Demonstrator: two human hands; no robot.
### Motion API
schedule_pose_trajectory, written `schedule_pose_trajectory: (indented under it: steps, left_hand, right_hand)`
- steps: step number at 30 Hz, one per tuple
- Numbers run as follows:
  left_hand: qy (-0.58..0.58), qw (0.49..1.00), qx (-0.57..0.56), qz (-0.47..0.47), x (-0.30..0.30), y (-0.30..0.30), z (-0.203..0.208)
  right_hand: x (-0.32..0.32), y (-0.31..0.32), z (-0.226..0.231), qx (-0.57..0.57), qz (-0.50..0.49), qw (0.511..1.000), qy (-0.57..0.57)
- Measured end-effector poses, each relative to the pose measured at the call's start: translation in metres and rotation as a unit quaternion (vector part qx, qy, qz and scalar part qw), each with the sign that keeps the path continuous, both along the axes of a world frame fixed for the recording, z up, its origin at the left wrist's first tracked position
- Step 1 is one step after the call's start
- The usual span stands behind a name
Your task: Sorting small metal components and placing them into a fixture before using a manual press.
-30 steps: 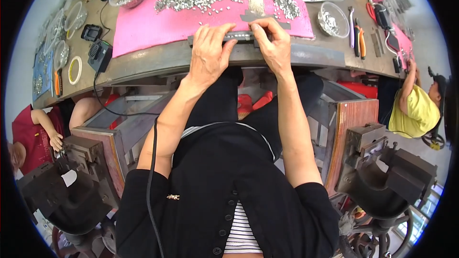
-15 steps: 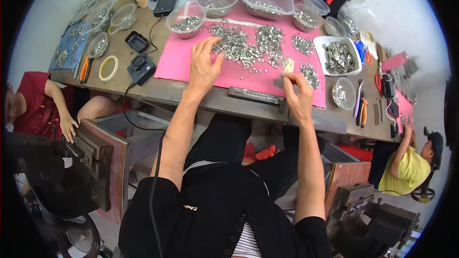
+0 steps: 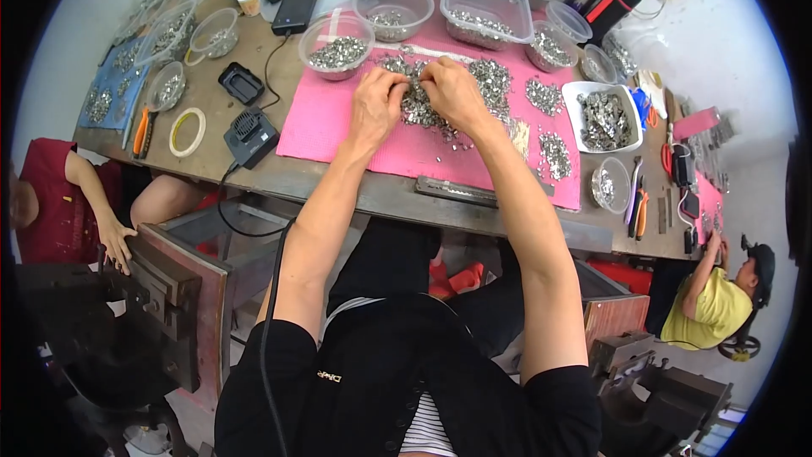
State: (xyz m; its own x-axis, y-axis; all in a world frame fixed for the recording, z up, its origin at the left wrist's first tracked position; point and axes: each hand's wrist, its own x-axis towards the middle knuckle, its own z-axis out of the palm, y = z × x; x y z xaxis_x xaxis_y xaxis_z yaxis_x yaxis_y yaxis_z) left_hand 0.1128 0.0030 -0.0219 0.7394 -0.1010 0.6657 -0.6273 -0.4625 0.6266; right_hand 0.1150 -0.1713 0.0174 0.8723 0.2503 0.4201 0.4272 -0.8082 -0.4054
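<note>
My left hand [image 3: 378,103] and my right hand [image 3: 455,95] face each other over a heap of small shiny metal pieces [image 3: 420,110] on the pink mat [image 3: 326,131]. Fingers and thumb are drawn together on both hands, the fingertips close to each other. Whatever they pinch is too small or hidden to make out. Under my right forearm lies a narrow metal bar [image 3: 448,190] along the mat's front edge. Beside that forearm is a flat bundle of pale thin strips [image 3: 519,135]. Smaller heaps of metal pieces [image 3: 554,156] lie to its right.
Clear plastic tubs [image 3: 393,10] of metal pieces line the mat's back edge. At the right stand a white dish [image 3: 605,116] and pliers [image 3: 642,213]. A charger [image 3: 251,137] and tape roll [image 3: 188,128] sit left. One person [image 3: 72,195] is at the left, another [image 3: 719,300] at the right.
My right hand has moved from beside the pale strips, up and left to the heap. My left hand has shifted slightly right and its fingers have closed.
</note>
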Motion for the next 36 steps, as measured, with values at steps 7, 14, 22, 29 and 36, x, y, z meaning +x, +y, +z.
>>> schedule_pose_trajectory:
  steps: [7,14,22,29,36]
  left_hand:
    - [0.071,0.996,-0.061,-0.004,-0.004,0.001,0.005]
    - [0.124,0.987,-0.091,-0.047,-0.018,-0.009,0.022]
    - [0.116,0.941,0.052,-0.313,-0.071,-0.046,0.023]
    - [0.184,0.935,0.008,-0.302,-0.071,-0.043,0.027]
    - [0.197,0.955,0.059,-0.213,-0.077,-0.024,0.033]
  right_hand:
    - [-0.02,-0.018,0.018,0.084,0.022,0.995,-0.044]
    - [-0.054,-0.037,0.028,0.113,-0.01,0.993,0.022]
    - [-0.138,-0.068,0.018,0.054,-0.064,0.995,0.06]
    - [-0.146,-0.079,-0.001,0.033,-0.046,0.998,0.03]
    - [-0.148,-0.077,0.002,0.031,-0.043,0.998,0.042]
